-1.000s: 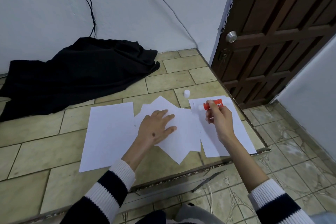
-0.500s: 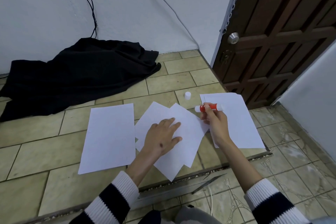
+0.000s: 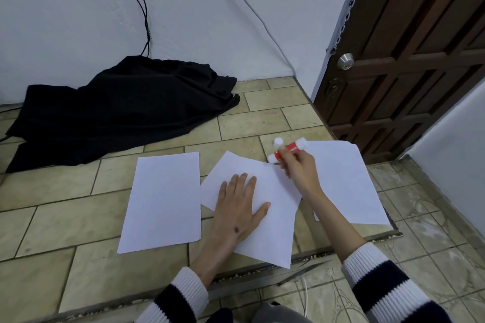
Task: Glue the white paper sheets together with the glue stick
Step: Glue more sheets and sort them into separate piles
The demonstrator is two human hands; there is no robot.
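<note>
left hand (image 3: 240, 214) lying spread flat, pinning overlapped white paper sheets (image 3: 265, 207) near tiled ledge (image 3: 78, 283) front edge | right hand (image 3: 299, 170) pinching red-and-white glue stick (image 3: 287, 151), tip at sheets' far corner | risk: corner creasing, sheets sliding under drag

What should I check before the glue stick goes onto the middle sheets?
1. Glue stick gripped in right hand: ok.
2. Cap off, standing on the tile nearby: ok.
3. Left hand flat on the overlapping middle sheets: ok.
4. Glue tip touching paper: cannot tell.
5. Left sheet lying apart from the stack: ok.
6. Right sheet unwrinkled: ok.
</note>
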